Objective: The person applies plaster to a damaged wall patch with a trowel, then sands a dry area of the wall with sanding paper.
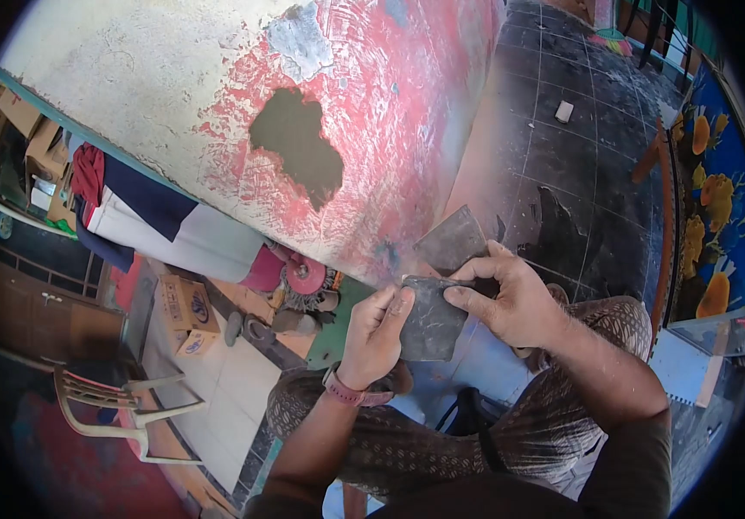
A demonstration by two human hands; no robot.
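Both hands hold a dark grey piece of sandpaper (433,324) over my lap, in the lower middle of the head view. Faint crease lines cross its surface. My left hand (372,333), with a reddish watch on the wrist, pinches its left edge between thumb and fingers. At the upper right corner my right hand (511,294) grips it with thumb and forefinger. A second grey flap (452,238) sticks up behind the right fingers; whether it joins the first piece is hidden. Ahead stands a wall (191,95) with worn pink and white paint and a damp grey patch (299,147).
Dark floor tiles (511,147) run along the right, with a small pale block (564,112) on them. To the left are a plastic chair (113,406), a cardboard box (186,311) and several shoes (260,331). A blue cloth with orange flowers (718,190) hangs far right.
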